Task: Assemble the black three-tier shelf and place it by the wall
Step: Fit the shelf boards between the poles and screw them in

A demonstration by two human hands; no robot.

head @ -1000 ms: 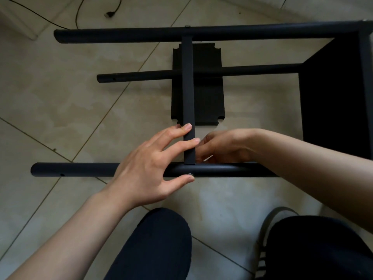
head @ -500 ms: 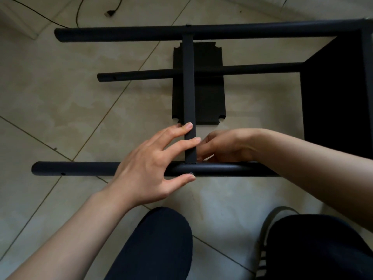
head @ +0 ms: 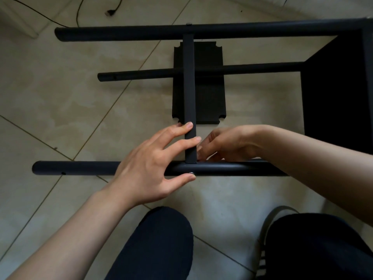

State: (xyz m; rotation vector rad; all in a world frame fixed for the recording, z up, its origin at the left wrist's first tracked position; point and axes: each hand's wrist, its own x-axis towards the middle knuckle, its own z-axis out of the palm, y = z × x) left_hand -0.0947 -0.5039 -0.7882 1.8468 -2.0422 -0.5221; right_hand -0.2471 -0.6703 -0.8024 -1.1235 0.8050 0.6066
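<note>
Barely anything has shifted from half a second ago: my left hand (head: 153, 158) stays spread, fingertips pressing the flat crossbar (head: 189, 98), thumb by the silver screw (head: 191, 173) on the near pole (head: 90, 168). Right hand (head: 226, 144) stays curled behind the joint, so I judge fastening is still under way. The shelf frame lies on its side on the tiled floor (head: 60, 108), one fitted panel (head: 335, 93) at right, a loose shelf panel (head: 207, 93) flat beneath the middle pole (head: 141, 74) and far pole (head: 121, 33). What the right fingers pinch is hidden; I cannot tell. Frame's right end is cut off.
</note>
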